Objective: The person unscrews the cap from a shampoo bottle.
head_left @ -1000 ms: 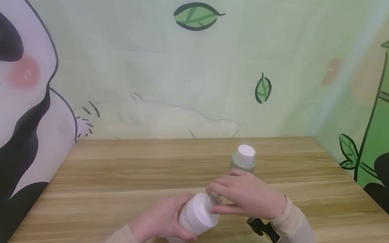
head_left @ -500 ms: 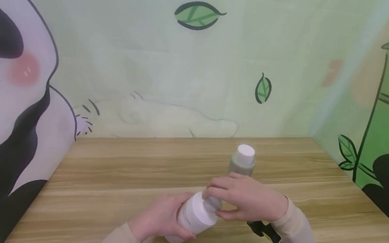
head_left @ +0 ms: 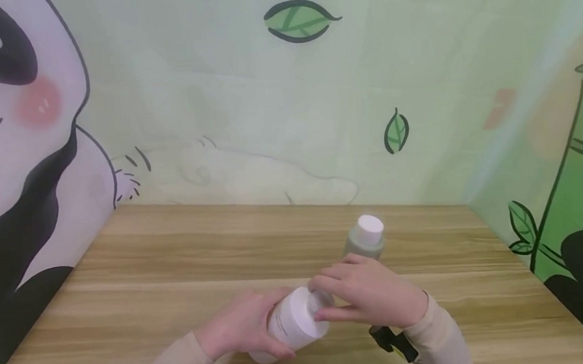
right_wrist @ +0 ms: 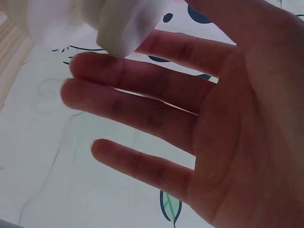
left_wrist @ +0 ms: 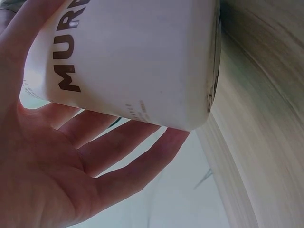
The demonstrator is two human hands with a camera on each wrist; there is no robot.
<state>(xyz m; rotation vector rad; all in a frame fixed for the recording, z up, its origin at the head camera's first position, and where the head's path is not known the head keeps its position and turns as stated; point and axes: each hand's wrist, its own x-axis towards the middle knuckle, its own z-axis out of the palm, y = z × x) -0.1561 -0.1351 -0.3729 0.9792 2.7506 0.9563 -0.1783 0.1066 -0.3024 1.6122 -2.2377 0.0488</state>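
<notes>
A white bottle (head_left: pixel 290 324) with dark lettering leans to the right just above the front of the table, its top end toward my right hand. My left hand (head_left: pixel 243 326) grips its body from the left, thumb in front. In the left wrist view, fingers (left_wrist: pixel 137 147) curve under the lettered side of the bottle (left_wrist: pixel 128 57), close over the wood. My right hand (head_left: pixel 374 292) pinches the small pale cap (head_left: pixel 320 302) at the bottle's top between thumb and fingers. The right wrist view shows the cap (right_wrist: pixel 130 26) near the fingertips, with the other fingers extended.
A grey-green bottle with a white cap (head_left: pixel 370 230) stands upright behind my right hand, its lower part hidden. The wood-grain table (head_left: pixel 174 260) ends at a cloth backdrop (head_left: pixel 213 97) printed with a panda, leaves and bamboo. Black wrist straps (head_left: pixel 394 345) show at the sleeves.
My right hand's fingers have turned over the cap, covering more of it half a second ago, and are now back much as before. The left hand and the bottle stay nearly still.
</notes>
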